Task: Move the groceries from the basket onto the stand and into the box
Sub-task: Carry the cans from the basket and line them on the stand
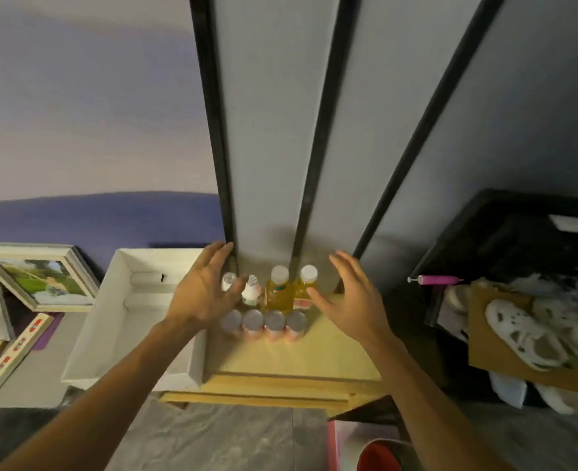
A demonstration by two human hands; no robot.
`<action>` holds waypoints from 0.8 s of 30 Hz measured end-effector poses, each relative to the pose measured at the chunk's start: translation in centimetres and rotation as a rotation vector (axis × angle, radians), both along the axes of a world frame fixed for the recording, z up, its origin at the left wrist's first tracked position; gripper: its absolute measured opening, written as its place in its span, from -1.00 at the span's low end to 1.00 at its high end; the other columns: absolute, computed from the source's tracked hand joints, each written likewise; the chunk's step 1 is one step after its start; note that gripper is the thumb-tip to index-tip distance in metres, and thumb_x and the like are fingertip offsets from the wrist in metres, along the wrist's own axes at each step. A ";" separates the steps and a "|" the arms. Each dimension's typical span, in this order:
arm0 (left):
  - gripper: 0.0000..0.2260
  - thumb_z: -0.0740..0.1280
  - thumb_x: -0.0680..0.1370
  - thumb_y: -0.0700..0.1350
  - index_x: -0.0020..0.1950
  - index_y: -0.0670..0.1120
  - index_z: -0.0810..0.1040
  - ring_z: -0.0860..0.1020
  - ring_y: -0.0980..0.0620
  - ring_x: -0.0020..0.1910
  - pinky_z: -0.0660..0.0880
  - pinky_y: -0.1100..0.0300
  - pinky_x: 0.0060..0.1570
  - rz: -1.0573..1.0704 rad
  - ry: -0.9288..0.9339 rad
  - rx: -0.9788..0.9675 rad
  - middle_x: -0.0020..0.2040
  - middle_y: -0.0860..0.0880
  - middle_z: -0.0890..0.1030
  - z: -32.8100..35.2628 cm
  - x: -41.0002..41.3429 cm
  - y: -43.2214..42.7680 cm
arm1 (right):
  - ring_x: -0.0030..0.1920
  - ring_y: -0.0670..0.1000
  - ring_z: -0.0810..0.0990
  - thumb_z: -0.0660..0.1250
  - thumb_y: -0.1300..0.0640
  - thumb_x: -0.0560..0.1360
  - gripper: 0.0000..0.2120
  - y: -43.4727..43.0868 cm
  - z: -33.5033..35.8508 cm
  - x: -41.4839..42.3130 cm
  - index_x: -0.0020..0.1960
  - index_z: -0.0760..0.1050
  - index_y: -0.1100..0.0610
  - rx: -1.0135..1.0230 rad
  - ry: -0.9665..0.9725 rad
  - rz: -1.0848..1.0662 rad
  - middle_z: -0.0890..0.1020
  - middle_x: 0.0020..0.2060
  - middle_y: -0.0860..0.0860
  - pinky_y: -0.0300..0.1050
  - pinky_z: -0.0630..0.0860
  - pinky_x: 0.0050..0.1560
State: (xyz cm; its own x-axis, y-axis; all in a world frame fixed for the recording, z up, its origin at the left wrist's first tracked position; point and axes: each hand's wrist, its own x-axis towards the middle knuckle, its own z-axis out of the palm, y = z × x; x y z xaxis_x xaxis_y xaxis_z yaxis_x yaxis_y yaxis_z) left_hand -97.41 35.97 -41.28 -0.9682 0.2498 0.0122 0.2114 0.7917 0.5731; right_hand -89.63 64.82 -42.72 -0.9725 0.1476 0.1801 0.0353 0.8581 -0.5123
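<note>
The room was dim, lit warmly from above and in front, so the wooden stand glowed yellow while the wall stayed grey-violet. Soft shadows of the hands fell on the panels behind the bottles. The whole frame was soft, with motion blur smearing the left hand, the right hand and the can tops. Wide-angle distortion bent the black strips outward and curved the wall's colour line. The dark shelf at right lost detail in shadow.
</note>
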 end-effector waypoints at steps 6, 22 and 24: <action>-0.22 0.18 0.53 0.47 0.63 0.05 0.29 0.56 -0.18 0.32 0.48 -0.20 0.37 -0.040 0.200 -0.076 0.58 -0.03 0.37 16.0 -1.2 -2.9 | 0.71 0.13 0.02 0.24 -0.54 0.50 0.06 0.1 18.1 -1.4 0.74 -0.10 -0.01 0.165 -0.154 -0.030 -0.12 0.74 -0.01 0.21 0.25 0.59; -0.04 0.04 0.41 0.61 0.66 0.06 0.22 0.41 -0.22 0.52 0.41 -0.25 0.45 0.158 0.324 -0.059 0.65 -0.09 0.28 36.4 4.1 -13.5 | 0.65 0.11 0.26 0.18 -0.55 0.52 0.01 -7.4 39.1 -2.0 0.72 0.08 0.07 0.183 0.049 0.128 0.20 0.70 0.01 0.13 0.34 0.56; -0.04 0.05 0.42 0.60 0.66 0.04 0.23 0.43 -0.23 0.50 0.41 -0.23 0.44 0.218 0.326 -0.064 0.64 -0.11 0.30 36.4 5.7 -15.9 | 0.66 0.10 0.25 0.18 -0.55 0.51 0.01 -9.4 39.1 -3.0 0.72 0.10 0.08 0.194 0.056 0.202 0.19 0.70 0.03 0.13 0.32 0.58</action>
